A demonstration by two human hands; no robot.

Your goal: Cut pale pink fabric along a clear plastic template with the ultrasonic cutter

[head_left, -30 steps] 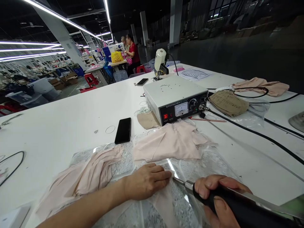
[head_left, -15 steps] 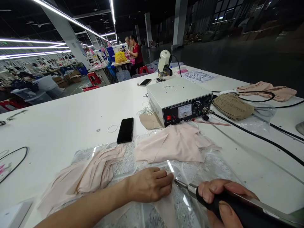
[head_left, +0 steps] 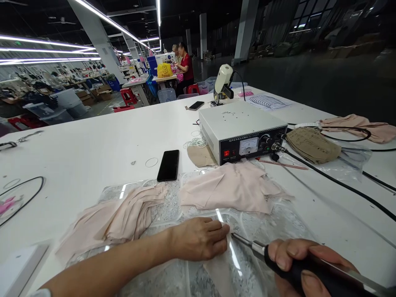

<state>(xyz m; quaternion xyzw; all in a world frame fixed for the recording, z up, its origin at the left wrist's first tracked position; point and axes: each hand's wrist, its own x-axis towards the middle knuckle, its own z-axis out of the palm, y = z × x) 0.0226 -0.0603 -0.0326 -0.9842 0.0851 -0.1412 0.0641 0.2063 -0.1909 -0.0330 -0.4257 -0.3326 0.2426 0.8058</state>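
My left hand (head_left: 199, 238) lies with its fingers curled and pressed together on a strip of pale pink fabric (head_left: 218, 270) that rests on a clear plastic sheet (head_left: 272, 220). My right hand (head_left: 298, 264) is closed round the black handle of a cutting tool (head_left: 309, 270). The tool's thin metal tip (head_left: 239, 238) points at my left fingertips and nearly touches them. One stack of pink fabric pieces (head_left: 123, 214) lies to the left and a second pink pile (head_left: 235, 187) lies beyond my hands.
A white control box (head_left: 241, 130) with a dial stands behind the fabric, its black cable (head_left: 334, 181) running right. A black phone (head_left: 168, 165) lies left of it. Tan pattern pieces (head_left: 312, 144), a second phone (head_left: 196, 105) and a white machine (head_left: 223, 82) sit farther back. People work at a distant table.
The view has shifted so everything sits slightly further right. My hands keep their pose, with the tool tip still at my left fingertips.
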